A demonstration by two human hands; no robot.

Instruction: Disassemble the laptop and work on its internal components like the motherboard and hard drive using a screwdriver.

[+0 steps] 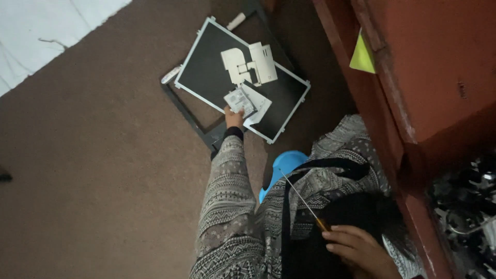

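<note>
The left hand (233,118) is extended at full arm's reach to the near edge of the flat panel (206,72), a dark rectangular sheet with a pale metal rim lying face-down on the brown floor (103,155). Its fingers are closed on a small grey-white module (239,100) that rests on the panel; the grip looks like a pinch at the module's near edge, probably to lift or steady it. A white sheet (261,106) lies under and just beside the module.

Further across the panel from the left hand, two pale plastic covers (250,64) lie on the dark surface, touching each other. A dark frame (192,118) projects from beneath the panel on its left side, and a small white cylinder (171,74) lies against the panel's left corner; another (236,21) lies beyond the far corner.

The right hand (359,248) rests in the lap, well apart from the panel, fingers curled around the orange handle of a screwdriver (305,201) whose thin shaft points toward the panel. This appears to be a parked grip, keeping the tool ready.

A blue object (287,163) sits between the panel and the lap. A red-brown cabinet (413,77) stands to the panel's right, carrying a yellow-green tab (361,56).
</note>
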